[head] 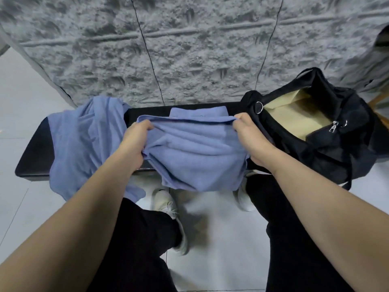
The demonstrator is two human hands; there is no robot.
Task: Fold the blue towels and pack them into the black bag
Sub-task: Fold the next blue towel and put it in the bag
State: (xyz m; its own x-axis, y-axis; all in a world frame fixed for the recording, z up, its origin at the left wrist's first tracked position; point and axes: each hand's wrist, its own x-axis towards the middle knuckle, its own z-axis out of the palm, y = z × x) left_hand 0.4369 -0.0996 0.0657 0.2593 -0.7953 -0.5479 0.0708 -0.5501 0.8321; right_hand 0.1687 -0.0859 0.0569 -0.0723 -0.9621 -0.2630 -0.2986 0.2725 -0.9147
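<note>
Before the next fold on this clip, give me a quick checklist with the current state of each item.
1. Left hand grips the held towel: ok.
2. Right hand grips its other end: ok.
3. Held towel lies flat: not ok, it sags off the bench.
4. Black bag unzipped and open: ok.
5. Second towel folded: not ok, crumpled.
6. Towels already in the bag: cannot tell.

the towel hides the fingertips of both hands and the desk under it, the bag covers the desk's right end, and the bag's depths are too dark to tell.
</note>
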